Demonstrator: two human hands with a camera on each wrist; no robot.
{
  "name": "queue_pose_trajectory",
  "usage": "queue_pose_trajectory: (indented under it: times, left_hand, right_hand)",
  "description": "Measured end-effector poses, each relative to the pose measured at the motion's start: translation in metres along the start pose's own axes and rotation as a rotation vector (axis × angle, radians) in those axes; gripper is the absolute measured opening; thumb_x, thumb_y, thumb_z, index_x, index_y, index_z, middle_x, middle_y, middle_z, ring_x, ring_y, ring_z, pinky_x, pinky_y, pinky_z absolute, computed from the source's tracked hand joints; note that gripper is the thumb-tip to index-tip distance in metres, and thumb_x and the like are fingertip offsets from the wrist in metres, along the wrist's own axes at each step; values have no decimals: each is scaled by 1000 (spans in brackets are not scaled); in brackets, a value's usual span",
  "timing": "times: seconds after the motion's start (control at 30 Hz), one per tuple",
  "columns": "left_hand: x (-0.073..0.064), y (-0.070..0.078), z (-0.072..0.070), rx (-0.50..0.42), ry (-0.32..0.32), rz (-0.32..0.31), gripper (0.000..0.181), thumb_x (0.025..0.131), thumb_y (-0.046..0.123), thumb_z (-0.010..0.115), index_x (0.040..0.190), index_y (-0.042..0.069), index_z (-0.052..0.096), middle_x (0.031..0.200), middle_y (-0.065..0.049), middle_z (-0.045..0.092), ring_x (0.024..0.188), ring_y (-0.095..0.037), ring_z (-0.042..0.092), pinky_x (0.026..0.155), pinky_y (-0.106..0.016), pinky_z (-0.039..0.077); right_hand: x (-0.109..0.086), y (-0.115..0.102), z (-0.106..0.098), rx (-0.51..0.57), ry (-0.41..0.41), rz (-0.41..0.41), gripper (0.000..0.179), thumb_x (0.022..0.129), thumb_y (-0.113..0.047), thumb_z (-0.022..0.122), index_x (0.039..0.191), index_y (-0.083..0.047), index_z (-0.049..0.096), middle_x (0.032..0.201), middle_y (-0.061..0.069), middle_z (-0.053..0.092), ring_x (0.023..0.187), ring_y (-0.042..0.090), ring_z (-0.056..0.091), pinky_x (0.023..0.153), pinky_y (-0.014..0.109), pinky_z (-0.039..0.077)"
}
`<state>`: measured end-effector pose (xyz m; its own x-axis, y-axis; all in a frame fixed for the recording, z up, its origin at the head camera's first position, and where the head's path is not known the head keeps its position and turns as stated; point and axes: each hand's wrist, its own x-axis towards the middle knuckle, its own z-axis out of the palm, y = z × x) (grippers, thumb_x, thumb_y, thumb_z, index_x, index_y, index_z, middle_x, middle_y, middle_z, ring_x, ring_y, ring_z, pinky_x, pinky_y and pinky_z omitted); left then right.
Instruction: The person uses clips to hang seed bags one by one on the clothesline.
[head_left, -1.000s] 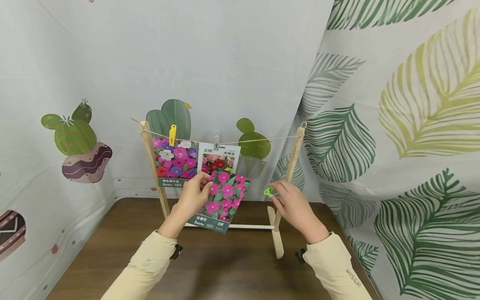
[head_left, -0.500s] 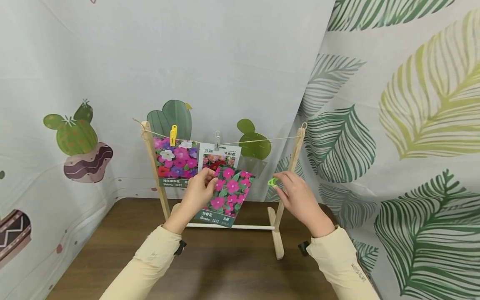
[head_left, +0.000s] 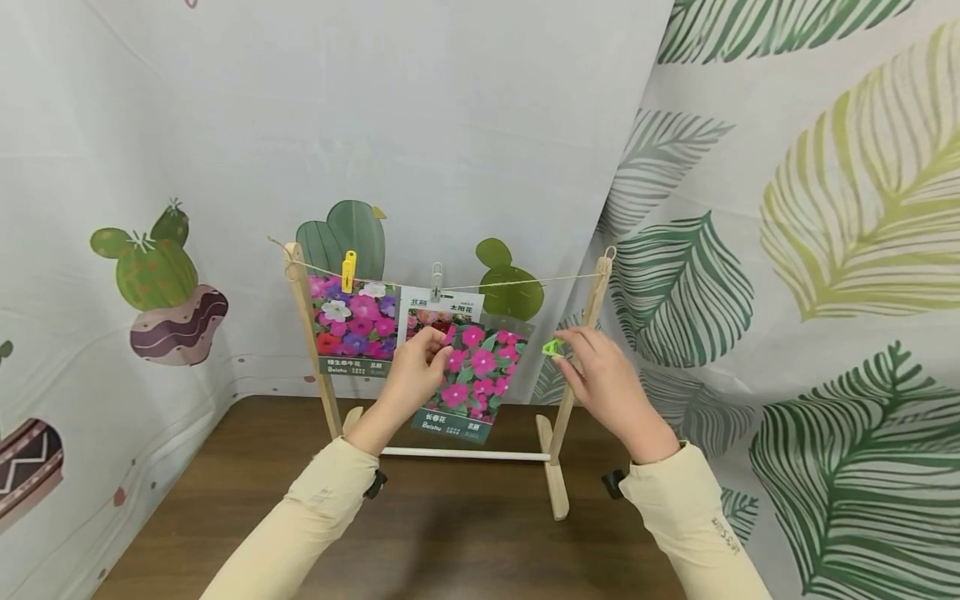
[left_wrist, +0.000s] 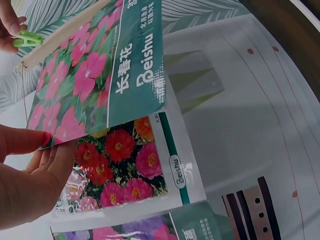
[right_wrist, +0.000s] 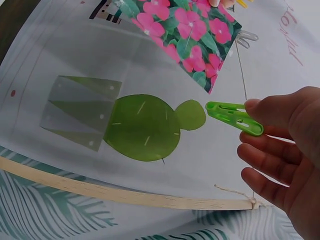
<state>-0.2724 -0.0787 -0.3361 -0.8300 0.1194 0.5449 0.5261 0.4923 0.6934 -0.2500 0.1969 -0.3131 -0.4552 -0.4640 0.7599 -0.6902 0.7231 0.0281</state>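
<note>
My left hand (head_left: 414,372) pinches a seed packet (head_left: 480,375) with pink flowers by its left edge, thumb in front. The packet tilts and, in the head view, overlaps a white-topped seed packet (head_left: 460,305) that hangs behind it. My right hand (head_left: 602,385) holds a green clothespin (right_wrist: 232,117) between thumb and index finger, to the right of the packet's upper corner. Both hands are below the string (head_left: 562,277). A grey clothespin (head_left: 437,283) grips the white-topped packet on the string. A yellow clothespin (head_left: 348,271) holds a purple-and-pink flower packet (head_left: 360,321) at the left.
A wooden frame carries the string between its left post (head_left: 311,333) and right post (head_left: 585,333). A white rod (head_left: 465,454) joins them low down. The frame stands on a brown table (head_left: 480,525) before a cloth backdrop (head_left: 487,125) printed with cacti and leaves.
My left hand has moved right and up with the pink-flower seed packet, which now hangs more to the right. My right hand has risen with the green clothespin.
</note>
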Motion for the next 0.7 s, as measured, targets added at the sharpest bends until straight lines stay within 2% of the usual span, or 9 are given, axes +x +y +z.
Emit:
queue_pose_trajectory:
  times: [0.33, 0.57, 0.7]
  left_hand:
    - [9, 5, 7, -68, 9, -48, 8, 94, 5, 59, 99, -1, 60, 87, -13, 67, 71, -22, 61, 62, -30, 49]
    - [16, 5, 12, -97, 13, -65, 10, 93, 6, 62, 99, -2, 61, 89, -14, 69, 76, -23, 64, 67, -32, 52]
    - [19, 7, 14, -129, 7, -109, 11, 93, 7, 62, 100, -2, 61, 92, -14, 69, 81, -24, 65, 72, -34, 53]
  right_hand:
    - [10, 0, -8, -20, 22, -4, 34, 85, -6, 72, 116, 2, 60, 110, 18, 61, 99, 34, 58, 86, 48, 48]
    - [18, -1, -13, -24, 42, -10, 34, 85, -6, 72, 116, 2, 60, 110, 16, 61, 97, 32, 57, 83, 45, 48]
    - [22, 0, -15, -24, 53, -25, 34, 85, -5, 73, 116, 3, 61, 110, 17, 61, 97, 33, 57, 84, 45, 48]
